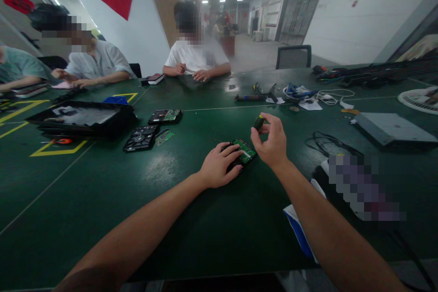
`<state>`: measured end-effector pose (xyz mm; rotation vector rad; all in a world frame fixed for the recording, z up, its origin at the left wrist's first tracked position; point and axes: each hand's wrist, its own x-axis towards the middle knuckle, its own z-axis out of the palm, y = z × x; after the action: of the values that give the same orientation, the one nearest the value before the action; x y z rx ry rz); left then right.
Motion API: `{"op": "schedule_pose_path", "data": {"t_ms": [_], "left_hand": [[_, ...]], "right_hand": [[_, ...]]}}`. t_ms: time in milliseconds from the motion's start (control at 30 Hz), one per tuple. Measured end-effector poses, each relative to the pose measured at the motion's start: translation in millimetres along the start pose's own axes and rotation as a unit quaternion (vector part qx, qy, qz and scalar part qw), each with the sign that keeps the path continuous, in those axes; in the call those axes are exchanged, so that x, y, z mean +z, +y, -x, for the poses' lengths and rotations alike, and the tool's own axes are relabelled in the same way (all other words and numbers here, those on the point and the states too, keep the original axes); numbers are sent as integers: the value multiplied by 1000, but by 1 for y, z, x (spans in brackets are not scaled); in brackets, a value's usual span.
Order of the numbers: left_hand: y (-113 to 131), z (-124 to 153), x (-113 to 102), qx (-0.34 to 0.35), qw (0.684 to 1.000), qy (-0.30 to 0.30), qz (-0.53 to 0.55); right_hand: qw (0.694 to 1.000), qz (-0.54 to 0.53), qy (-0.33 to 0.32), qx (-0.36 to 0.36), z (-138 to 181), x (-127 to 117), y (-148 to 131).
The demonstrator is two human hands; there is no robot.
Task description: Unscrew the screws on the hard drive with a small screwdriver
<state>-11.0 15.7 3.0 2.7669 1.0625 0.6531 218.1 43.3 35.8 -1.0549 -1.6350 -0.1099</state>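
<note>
A small black hard drive with a green circuit board (pixel 245 151) lies on the green table (pixel 178 200) in front of me. My left hand (pixel 219 165) rests on its near left side, fingers curled down on it, pressing it to the table. My right hand (pixel 270 141) is closed round a screwdriver with a black and yellow handle (pixel 259 122), held upright over the board's right end. The screwdriver's tip is hidden behind my fingers.
To the left lie a black tray (pixel 82 118), a black fan part (pixel 141 138), another drive with a green board (pixel 165 116) and a loose board (pixel 164 137). Tools and cables (pixel 301 93) sit further back, a grey box (pixel 390 128) at right. People sit along the far left side.
</note>
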Motion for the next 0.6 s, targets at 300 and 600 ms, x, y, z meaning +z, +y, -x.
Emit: {"op": "schedule_pose_path", "data": {"t_ms": [300, 600], "left_hand": [[-1, 0, 1, 9, 1000, 9, 3], [0, 0, -1, 5, 1000, 1, 2]], "right_hand": [[1000, 14, -15, 5, 1, 0, 1], [998, 70, -1, 2, -1, -2, -2]]}}
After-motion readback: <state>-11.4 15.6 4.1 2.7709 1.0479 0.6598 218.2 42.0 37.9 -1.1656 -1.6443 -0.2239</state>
